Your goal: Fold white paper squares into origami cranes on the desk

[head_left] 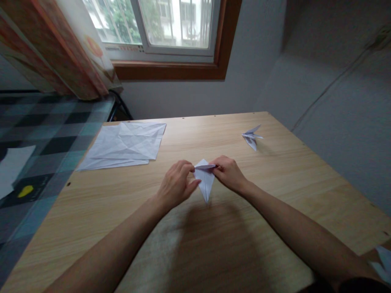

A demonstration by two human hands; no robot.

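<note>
A white folded sheet of paper (205, 183), kite-shaped with its long point toward me, is between my hands over the wooden table. Across its upper part runs a raised flap. My left hand (179, 181) pinches the left corner, and its thumb rests along the left edge. On the other side my right hand (227, 171) has its fingers closed on the right end of the flap. Part of that corner is hidden by the fingertips. Farther off to the right lies a folded paper figure (251, 136) with pointed ends.
Creased white paper sheets (128, 142) lie at the table's far left. The light wooden table (275, 228) borders a checked cloth surface (61, 126) on the left, with a white paper (14, 167) on it. More white paper (383, 260) shows at lower right. A window (177, 24) is ahead.
</note>
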